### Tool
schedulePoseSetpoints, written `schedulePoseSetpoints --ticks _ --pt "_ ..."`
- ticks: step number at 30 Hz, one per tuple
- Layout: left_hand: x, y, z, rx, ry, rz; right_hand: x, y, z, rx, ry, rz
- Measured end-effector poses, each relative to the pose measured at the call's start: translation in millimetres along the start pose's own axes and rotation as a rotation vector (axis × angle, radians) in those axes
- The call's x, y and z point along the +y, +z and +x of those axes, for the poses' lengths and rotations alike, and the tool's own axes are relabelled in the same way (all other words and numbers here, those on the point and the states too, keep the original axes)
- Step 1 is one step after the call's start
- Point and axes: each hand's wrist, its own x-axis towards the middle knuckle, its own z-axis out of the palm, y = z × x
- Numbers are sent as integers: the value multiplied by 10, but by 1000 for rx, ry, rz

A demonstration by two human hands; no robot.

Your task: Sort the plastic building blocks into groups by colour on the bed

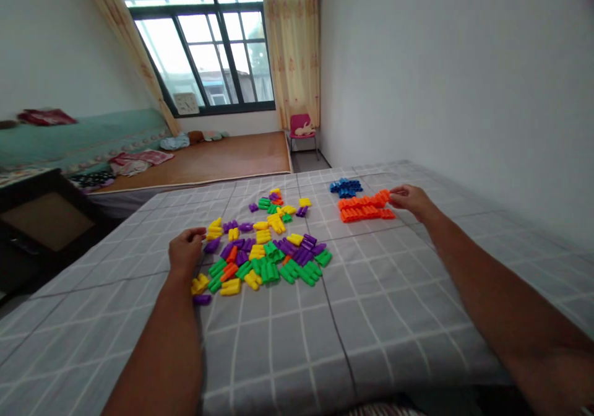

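Note:
Plastic pieces in purple, green, yellow and orange lie scattered over the middle and left of a grey checked cloth. At the left edge of this spread is my left hand, its fingers curled beside yellow and purple pieces; whether it holds one is hidden. My right hand pinches the right end of an orange row. Another orange row lies just in front of it on the cloth. Behind the orange rows sits a cluster of blue pieces.
The grey checked cloth covers the surface before me. Beyond it stand a brown-topped bed with clothes and a pink chair. A dark cabinet is at the left, a white wall at the right.

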Motion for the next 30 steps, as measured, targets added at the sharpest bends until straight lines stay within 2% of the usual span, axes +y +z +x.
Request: schedulePoseSetpoints --ticks 2,5,9,13,18,22,26,28,30 --pt "13 -12 -11 -10 -9 33 195 -89 37 46 47 -103" --pt "13 -25 -20 -20 -7 37 362 -60 60 38 36 -313" --pt "-9 -32 -10 -25 1 47 371 -30 63 -22 -15 -541" --pt "-23 -37 3 -28 -1 52 305 -118 19 -30 -54 -716" --pt "-34 -33 14 -41 11 44 263 -104 -56 -73 -7 -694" --pt "-26 -23 10 -38 19 42 266 -22 -83 -52 -102 -612" --pt "23 -29 -31 -33 16 18 266 -103 -75 -36 -113 -646" --pt "74 -44 -75 -54 33 10 206 -155 -73 19 -117 -709" --pt "140 -54 -123 -98 53 3 67 -123 -98 115 -200 -740"
